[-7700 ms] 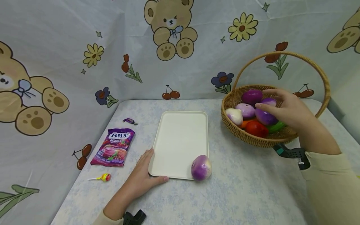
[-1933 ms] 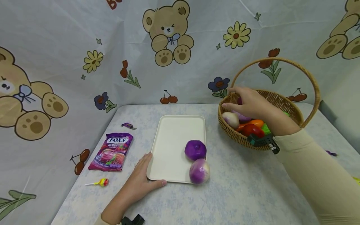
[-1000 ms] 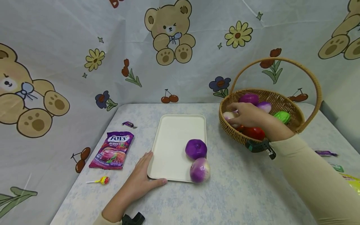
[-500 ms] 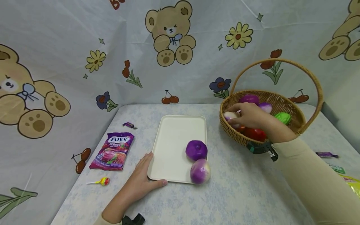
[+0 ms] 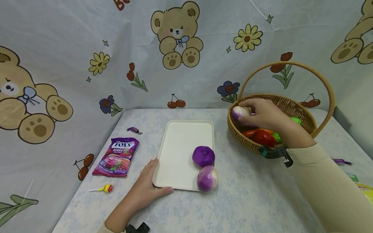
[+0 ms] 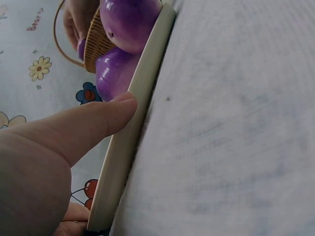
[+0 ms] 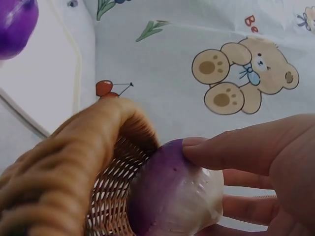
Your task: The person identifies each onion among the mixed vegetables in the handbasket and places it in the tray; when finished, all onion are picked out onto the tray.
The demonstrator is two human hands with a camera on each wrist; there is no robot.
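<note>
Two purple turnips (image 5: 205, 168) sit on the cream tray (image 5: 183, 145); the right hand (image 5: 262, 115) has now lifted a third, purple-and-white turnip (image 5: 240, 112), fingers curled around it, above the wicker basket (image 5: 291, 106).

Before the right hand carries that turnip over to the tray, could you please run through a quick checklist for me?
1. Grip: right hand holds the purple-and-white turnip between curled fingers and thumb: ok.
2. Turnip lifted to the basket rim: ok; full clearance of the rim: cannot tell.
3. Tray steadied: left hand rests at its near corner: ok.
4. Free space on the tray: far half bare; two purple vegetables sit at the near right edge: ok.
5. Near vegetable sits over the tray's edge: not ok.
</note>
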